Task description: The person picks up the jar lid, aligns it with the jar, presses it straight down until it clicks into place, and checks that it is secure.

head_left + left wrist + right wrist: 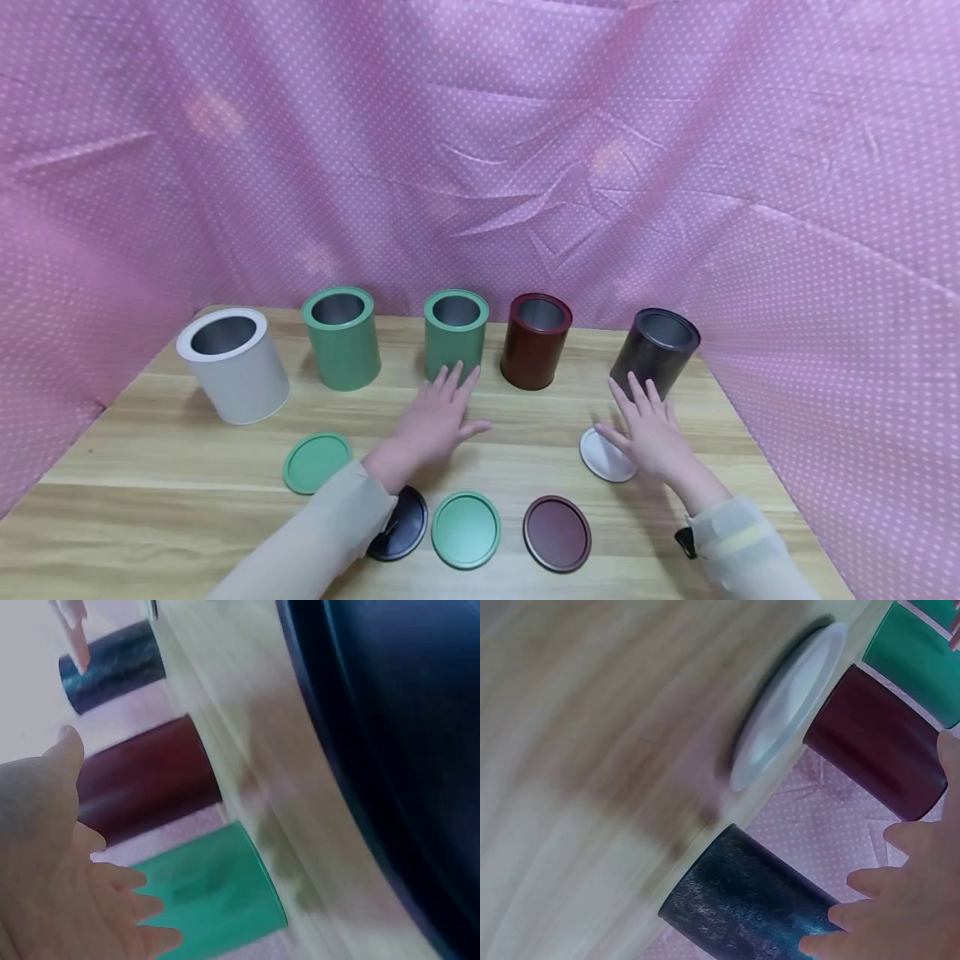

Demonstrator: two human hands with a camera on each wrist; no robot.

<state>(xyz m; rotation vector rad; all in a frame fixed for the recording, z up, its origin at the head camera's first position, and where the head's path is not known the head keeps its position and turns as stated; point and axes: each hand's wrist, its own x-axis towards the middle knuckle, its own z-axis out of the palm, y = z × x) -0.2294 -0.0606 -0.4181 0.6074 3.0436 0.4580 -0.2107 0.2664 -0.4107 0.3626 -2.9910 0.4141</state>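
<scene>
Both hands reach forward over the table with fingers spread, holding nothing. My left hand [435,425] has its fingertips in front of the middle green can [455,342], overlapping its lower part in the head view. Beneath the left sleeve lies a black lid [405,525], partly covered. My right hand [652,433] points toward the black can [652,350] and hides some of its base. A white lid [603,458] lies under that hand's thumb side. Between the hands, farther back, stands a dark red can [534,346]. All these cans stand without lids.
Farther left are another green can [345,350] and a white can [243,379], both open-topped. A green lid [317,463] lies left of the left forearm. Nearer me lie a second green lid [466,531] and a dark red lid [557,534]. Pink dotted cloth [510,167] surrounds the table.
</scene>
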